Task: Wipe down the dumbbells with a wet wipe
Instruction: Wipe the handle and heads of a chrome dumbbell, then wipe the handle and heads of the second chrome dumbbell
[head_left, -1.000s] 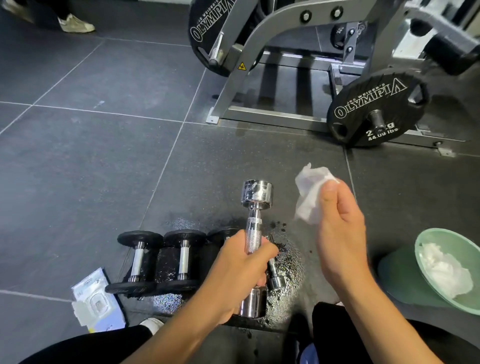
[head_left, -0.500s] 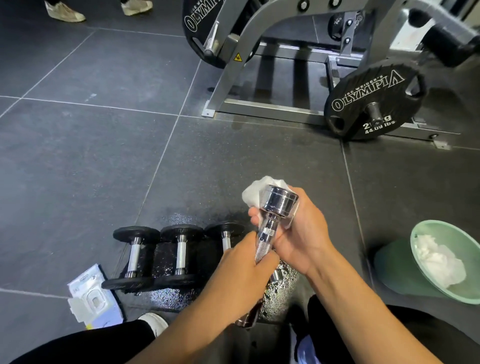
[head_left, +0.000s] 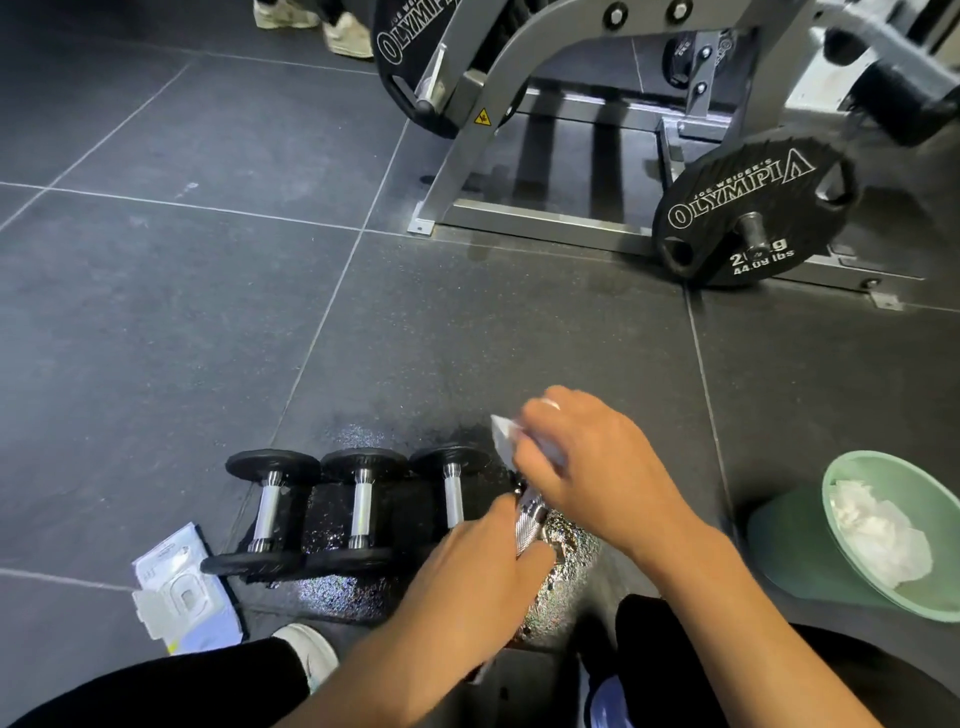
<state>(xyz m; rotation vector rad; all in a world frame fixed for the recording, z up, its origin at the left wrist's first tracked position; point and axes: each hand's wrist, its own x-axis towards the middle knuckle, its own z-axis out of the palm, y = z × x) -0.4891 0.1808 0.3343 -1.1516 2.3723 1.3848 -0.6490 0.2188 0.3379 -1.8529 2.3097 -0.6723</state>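
The left hand (head_left: 480, 569) curls round the chrome dumbbell (head_left: 530, 519); the right hand (head_left: 592, 467), just above, clutches the wet wipe (head_left: 503, 432).

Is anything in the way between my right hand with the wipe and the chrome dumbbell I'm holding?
Nothing visible does. The right hand holds the wet wipe over the upper end of the chrome dumbbell, whose knurled handle the left hand grips. The black dumbbells lie off to the left, not between them.

Three dumbbells (head_left: 361, 506) lie just left of the left hand (head_left: 478, 566), a wipe packet (head_left: 184, 592) farther left, a bowl (head_left: 914, 483) right of the right hand (head_left: 587, 467).
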